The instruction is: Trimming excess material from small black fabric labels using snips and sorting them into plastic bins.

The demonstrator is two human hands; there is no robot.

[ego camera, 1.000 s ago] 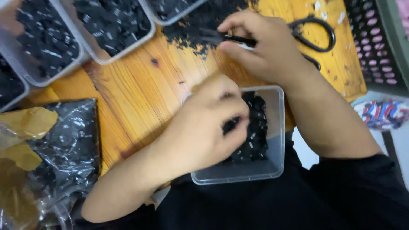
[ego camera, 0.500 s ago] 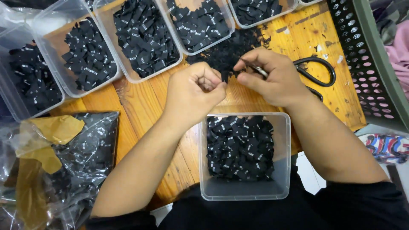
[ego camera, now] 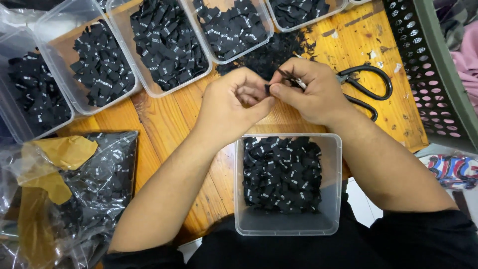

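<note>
At my far left lies a crinkled clear plastic bag (ego camera: 94, 184) of small black fabric labels, with crumpled tan tape stuck on it. Above it, a row of clear plastic tubs (ego camera: 124, 65) holds more black labels on the orange wooden tabletop (ego camera: 164, 119). My left hand (ego camera: 231, 102) is curled, its fingertips pinched together on a tiny black label (ego camera: 267, 88) that I hold over the table. My right hand (ego camera: 311, 89) meets it there, thumb and forefinger clamped on the same label, a thin metal tool tucked in the palm. Just below both hands sits a square clear plastic box (ego camera: 288, 224) half filled with black labels. Black-handled scissors (ego camera: 366, 87) lie beside my right hand, and a dark perforated basket (ego camera: 428, 65) stands at the far right.
</note>
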